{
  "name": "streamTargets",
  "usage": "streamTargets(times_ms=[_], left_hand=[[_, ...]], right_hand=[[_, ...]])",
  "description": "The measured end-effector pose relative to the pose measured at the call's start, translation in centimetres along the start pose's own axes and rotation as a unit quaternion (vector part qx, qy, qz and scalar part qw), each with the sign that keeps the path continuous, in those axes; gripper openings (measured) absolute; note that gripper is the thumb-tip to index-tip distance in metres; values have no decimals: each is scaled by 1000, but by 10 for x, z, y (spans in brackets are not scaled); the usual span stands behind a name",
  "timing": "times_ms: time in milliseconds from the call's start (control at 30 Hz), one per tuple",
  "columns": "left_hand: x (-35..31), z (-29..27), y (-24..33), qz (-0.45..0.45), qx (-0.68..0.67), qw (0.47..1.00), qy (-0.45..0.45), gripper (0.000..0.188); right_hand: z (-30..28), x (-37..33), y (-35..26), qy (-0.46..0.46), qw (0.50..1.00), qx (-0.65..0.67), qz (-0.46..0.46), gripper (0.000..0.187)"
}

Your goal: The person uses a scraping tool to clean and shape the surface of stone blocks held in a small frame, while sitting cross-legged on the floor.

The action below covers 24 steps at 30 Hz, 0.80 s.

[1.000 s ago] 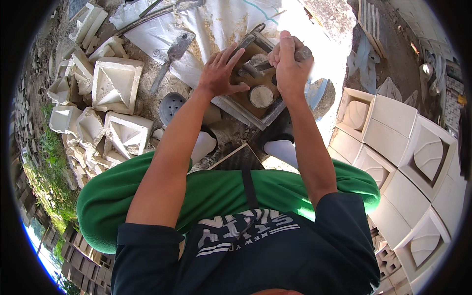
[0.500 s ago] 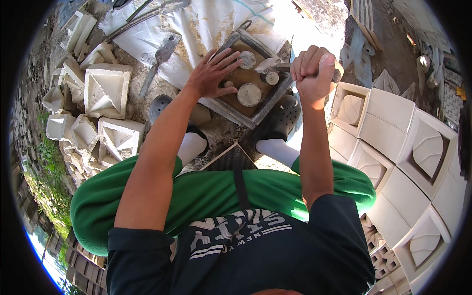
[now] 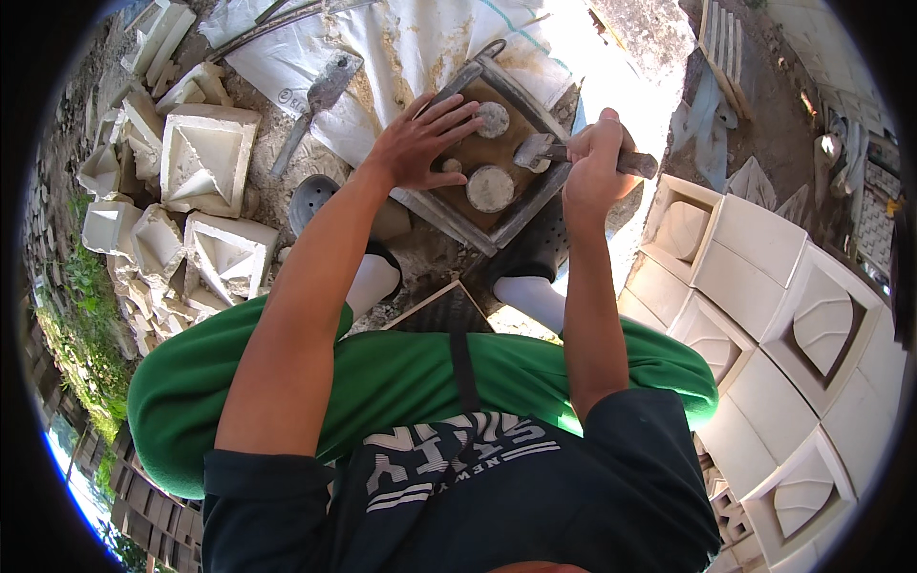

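A dark grey square mould frame [image 3: 528,202] sits between my feet, tilted like a diamond. On its brown inner face [image 3: 511,158] are several round grey pieces, among them a large disc [image 3: 490,189] and another disc [image 3: 492,120] farther back. My left hand [image 3: 420,143] lies over the frame's left side with fingers spread, thumb beside the large disc. My right hand [image 3: 597,162] grips the handle of a small flat-bladed scraper [image 3: 532,153]. Its grey blade is over the mould's right corner, covering part of a smaller round piece; whether they touch I cannot tell.
At left lie broken pale cast blocks [image 3: 210,158] and a trowel [image 3: 330,86] on the ground. A white sheet [image 3: 411,53] spreads behind the mould. Finished cream blocks with leaf-shaped reliefs [image 3: 823,315] stand in rows at right. My shoes [image 3: 313,202] flank the mould.
My right hand has come down and slightly left, and the scraper's blade has moved lower and toward the mould's right corner. My left hand stays spread over the mould's left side.
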State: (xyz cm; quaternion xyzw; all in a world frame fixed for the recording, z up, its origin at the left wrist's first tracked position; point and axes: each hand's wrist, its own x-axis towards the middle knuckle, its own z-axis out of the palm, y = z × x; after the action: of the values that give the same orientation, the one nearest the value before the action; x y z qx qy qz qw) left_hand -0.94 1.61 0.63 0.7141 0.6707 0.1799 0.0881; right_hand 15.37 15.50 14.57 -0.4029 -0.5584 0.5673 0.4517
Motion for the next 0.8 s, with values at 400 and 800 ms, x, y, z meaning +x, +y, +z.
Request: streamTargets(times_ms=[400,800], left_hand=[[-7,4,-1,-12,-47,998,26,91],[-7,2,-2,-7,-45,998,32,91]], right_hand=[[10,2,25,-42,991,-117,48,45],[12,5,12,-44,996,-69,41,42]])
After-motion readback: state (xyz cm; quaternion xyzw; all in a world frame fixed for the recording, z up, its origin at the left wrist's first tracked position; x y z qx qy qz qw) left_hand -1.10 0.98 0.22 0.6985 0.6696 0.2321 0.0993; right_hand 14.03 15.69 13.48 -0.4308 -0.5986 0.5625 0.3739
